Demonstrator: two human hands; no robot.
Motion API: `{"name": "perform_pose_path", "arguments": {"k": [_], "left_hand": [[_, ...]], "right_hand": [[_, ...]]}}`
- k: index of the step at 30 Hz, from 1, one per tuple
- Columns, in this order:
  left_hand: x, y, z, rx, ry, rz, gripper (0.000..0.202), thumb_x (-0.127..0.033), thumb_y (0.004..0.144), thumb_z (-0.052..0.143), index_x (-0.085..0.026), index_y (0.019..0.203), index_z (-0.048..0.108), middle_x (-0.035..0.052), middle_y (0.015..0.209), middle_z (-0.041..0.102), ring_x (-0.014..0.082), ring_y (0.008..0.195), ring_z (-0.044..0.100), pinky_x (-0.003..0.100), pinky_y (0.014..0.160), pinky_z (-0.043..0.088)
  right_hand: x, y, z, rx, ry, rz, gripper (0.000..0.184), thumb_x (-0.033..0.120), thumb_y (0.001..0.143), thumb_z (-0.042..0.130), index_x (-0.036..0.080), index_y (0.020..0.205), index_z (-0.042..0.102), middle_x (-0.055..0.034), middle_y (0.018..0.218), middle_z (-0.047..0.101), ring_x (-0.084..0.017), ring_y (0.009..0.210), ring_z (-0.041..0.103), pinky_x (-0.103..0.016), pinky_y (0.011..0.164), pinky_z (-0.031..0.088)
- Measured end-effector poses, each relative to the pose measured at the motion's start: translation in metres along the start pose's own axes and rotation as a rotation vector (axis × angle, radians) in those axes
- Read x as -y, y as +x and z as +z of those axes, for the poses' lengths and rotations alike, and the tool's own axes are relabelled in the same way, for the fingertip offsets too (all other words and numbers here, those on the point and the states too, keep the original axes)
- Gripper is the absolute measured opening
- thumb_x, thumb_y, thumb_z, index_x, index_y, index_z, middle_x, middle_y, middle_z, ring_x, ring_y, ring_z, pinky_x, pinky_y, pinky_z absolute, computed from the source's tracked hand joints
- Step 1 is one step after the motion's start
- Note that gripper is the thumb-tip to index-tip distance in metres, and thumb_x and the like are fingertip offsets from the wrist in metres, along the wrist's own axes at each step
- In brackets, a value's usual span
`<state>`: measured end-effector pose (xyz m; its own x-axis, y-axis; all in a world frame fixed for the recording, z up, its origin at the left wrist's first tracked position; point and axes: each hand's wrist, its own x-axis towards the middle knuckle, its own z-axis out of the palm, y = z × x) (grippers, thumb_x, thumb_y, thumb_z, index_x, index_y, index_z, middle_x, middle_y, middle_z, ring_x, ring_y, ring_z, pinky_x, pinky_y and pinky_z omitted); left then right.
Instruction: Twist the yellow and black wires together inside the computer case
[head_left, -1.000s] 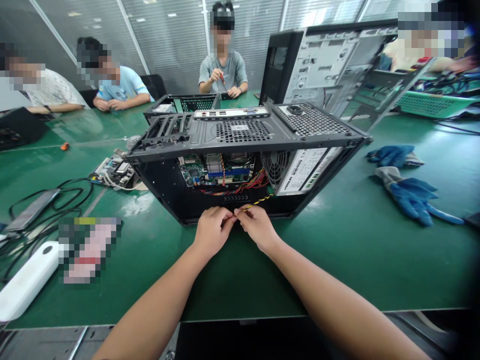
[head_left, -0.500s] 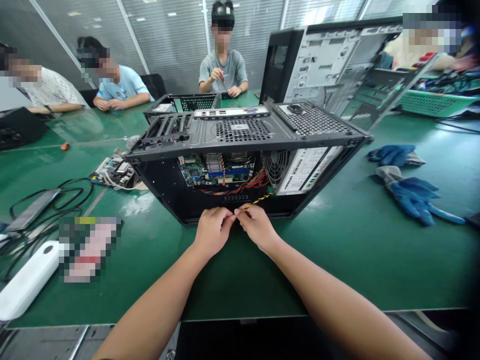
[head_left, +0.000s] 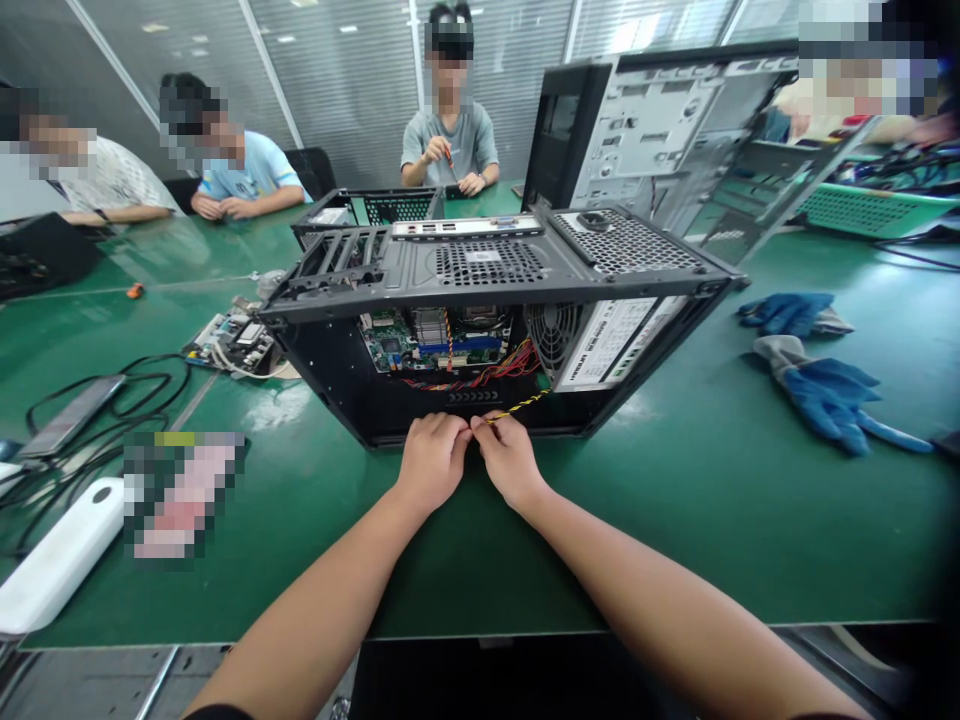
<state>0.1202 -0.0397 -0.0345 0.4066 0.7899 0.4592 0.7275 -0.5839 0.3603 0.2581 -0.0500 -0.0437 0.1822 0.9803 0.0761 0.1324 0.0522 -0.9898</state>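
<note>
Computer case point(head_left: 409, 275) on table point(head_left: 750, 520); gloves point(head_left: 829, 395) right, phone point(head_left: 73, 415) left; power supply point(head_left: 619, 345) inside.

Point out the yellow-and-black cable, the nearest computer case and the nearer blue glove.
Yellow-and-black cable point(head_left: 529, 402): head view, on its twisted stretch.
Nearest computer case point(head_left: 465, 298): head view, on its upper front edge.
Nearer blue glove point(head_left: 825, 392): head view, on its blue middle.

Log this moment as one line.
right hand: pinching yellow-black wire; left hand: fingers closed at same wire; ahead: open-sided computer case; right side: blue gloves
</note>
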Motion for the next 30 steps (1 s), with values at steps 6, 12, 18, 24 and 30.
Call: {"name": "perform_pose_path", "arguments": {"k": [6,12,18,24,30], "left_hand": [[0.0004,-0.0002,0.0003,0.005,-0.022,-0.002,0.019,-0.022,0.099,0.046,-0.020,0.085,0.060,0.0034,0.078,0.063,0.0206,0.077,0.058,0.035,0.072,0.042],[-0.0011,-0.0007,0.0011,-0.032,-0.032,0.017,0.017,-0.022,0.097,0.050,-0.020,0.084,0.059,0.0035,0.077,0.062,0.0205,0.075,0.057,0.035,0.071,0.041],[-0.0018,-0.0012,0.0024,-0.041,-0.005,0.024,0.018,-0.023,0.098,0.048,-0.020,0.084,0.059,0.0039,0.077,0.061,0.0207,0.076,0.057,0.035,0.071,0.041],[-0.0033,-0.0007,0.0032,-0.041,-0.015,0.036,0.018,-0.022,0.098,0.046,-0.021,0.084,0.057,0.0041,0.077,0.061,0.0209,0.076,0.057,0.036,0.071,0.042],[-0.0035,-0.0006,0.0041,-0.053,-0.042,0.036,0.017,-0.019,0.096,0.047,-0.021,0.081,0.055,0.0039,0.075,0.059,0.0208,0.073,0.055,0.035,0.069,0.041]], "right_hand": [[-0.0002,-0.0022,0.0018,-0.056,-0.040,-0.030,0.029,0.048,0.085,0.055,0.023,0.072,0.055,-0.0020,0.066,0.059,-0.019,0.063,0.054,-0.033,0.063,0.042],[-0.0023,-0.0037,0.0023,-0.084,-0.032,-0.017,0.026,0.046,0.085,0.056,0.022,0.076,0.057,-0.0022,0.067,0.060,-0.020,0.066,0.055,-0.033,0.065,0.042],[-0.0023,-0.0032,0.0028,-0.084,-0.015,-0.021,0.027,0.047,0.085,0.056,0.022,0.076,0.057,-0.0034,0.068,0.062,-0.021,0.068,0.058,-0.034,0.065,0.044],[-0.0025,-0.0035,0.0029,-0.089,0.001,-0.011,0.025,0.047,0.085,0.057,0.023,0.077,0.057,-0.0046,0.071,0.064,-0.023,0.072,0.061,-0.034,0.066,0.045],[-0.0013,-0.0037,0.0032,-0.087,0.001,-0.021,0.023,0.044,0.085,0.056,0.023,0.076,0.057,-0.0049,0.071,0.065,-0.023,0.072,0.061,-0.035,0.067,0.046]]}}
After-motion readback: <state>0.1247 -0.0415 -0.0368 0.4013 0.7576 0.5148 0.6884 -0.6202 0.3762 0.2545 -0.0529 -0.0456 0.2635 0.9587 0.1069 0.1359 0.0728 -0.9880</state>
